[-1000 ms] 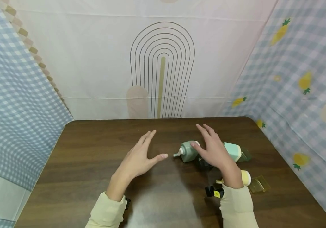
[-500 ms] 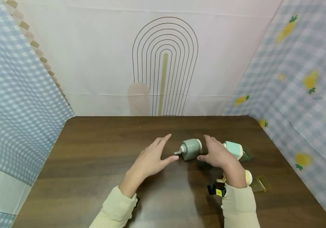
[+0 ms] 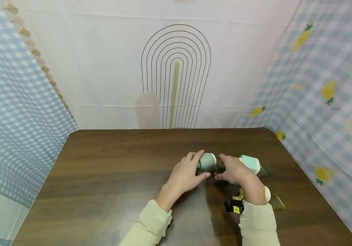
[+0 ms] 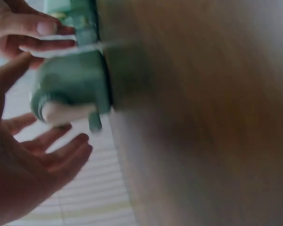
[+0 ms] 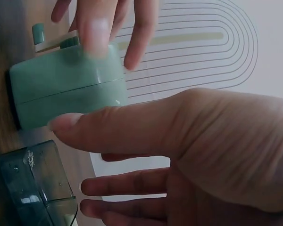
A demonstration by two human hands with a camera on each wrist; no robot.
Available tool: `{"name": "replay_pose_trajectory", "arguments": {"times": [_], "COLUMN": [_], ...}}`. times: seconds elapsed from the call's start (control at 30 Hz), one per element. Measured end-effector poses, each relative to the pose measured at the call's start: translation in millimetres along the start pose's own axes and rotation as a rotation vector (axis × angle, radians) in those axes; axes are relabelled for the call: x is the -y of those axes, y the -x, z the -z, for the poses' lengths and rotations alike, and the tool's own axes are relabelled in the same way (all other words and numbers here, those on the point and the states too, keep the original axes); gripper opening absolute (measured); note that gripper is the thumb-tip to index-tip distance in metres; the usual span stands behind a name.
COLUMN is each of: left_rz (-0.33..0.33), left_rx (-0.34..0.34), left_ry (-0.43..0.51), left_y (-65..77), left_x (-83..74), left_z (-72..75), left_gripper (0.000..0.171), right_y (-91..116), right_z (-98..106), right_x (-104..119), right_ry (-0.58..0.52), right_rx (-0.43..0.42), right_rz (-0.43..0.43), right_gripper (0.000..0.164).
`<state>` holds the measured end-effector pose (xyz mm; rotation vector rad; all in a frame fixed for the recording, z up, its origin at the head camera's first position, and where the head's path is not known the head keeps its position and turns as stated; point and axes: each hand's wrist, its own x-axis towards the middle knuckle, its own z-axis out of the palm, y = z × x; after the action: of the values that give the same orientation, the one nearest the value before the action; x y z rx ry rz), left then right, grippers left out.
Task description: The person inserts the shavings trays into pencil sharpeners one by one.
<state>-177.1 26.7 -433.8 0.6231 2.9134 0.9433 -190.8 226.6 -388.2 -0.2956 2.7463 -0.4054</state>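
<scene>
A green hand-crank pencil sharpener [image 3: 207, 162] lies on the brown table, its pale crank towards the left. My left hand [image 3: 183, 173] reaches around its crank end with the fingers and thumb spread. In the left wrist view the crank [image 4: 68, 113] shows beside the fingers; whether they touch it I cannot tell. My right hand [image 3: 236, 171] is just right of the sharpener, fingers and thumb apart. Below its fingertips lies a dark clear drawer [image 5: 30, 183], partly hidden in the head view.
A mint sharpener [image 3: 250, 163] and a clear green drawer [image 3: 264, 168] lie beyond my right hand. A yellow sharpener [image 3: 267, 193], partly behind my right wrist, lies near a clear yellow drawer [image 3: 280, 200]. Cloth walls [image 3: 111, 78] stand at the table's back and sides.
My left hand has moved right and down to the green sharpener's crank end. My right hand has lowered off the sharpener towards the dark drawer. The sharpener has stayed about in place.
</scene>
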Motion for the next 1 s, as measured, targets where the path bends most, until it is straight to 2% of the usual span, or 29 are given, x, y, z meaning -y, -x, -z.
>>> {"name": "replay_pose_trajectory", "arguments": {"times": [0.2,0.33,0.47,0.57,0.73,1.0], "left_rz": [0.032,0.022,0.018,0.019,0.008,-0.036], "left_rx": [-0.032,-0.052,-0.05,-0.019,0.021,0.089], "left_ry": [-0.032,-0.033,-0.014,-0.009,-0.023,-0.029], "left_y": [-2.4,-3.1,-2.7,-2.8,-3.3,-1.1], "left_x": [-5.5,-5.1,-4.8,-4.8,3.2,19.2], "left_z": [-7.8,-8.5,-9.7,-8.6,2.5,26.4], "left_gripper": [0.079,0.073,0.068,0.068,0.067,0.063], "right_y": [-2.2,-3.1,-3.3,-3.2,-6.5,-9.8], "right_z": [-8.5,-11.0,-14.0,-16.0,-14.2,-12.2], "right_x": [0.9,2.1,-1.0,-5.0,-6.5,-5.1], "right_ry": [0.033,0.058,0.076,0.09,0.093,0.044], "right_rx": [0.041,0.056,0.079,0.088,0.073,0.072], "right_rz": [-0.03,-0.045,-0.061,-0.072,-0.04,-0.02], "right_gripper": [0.078,0.076,0.074,0.07,0.061,0.07]}}
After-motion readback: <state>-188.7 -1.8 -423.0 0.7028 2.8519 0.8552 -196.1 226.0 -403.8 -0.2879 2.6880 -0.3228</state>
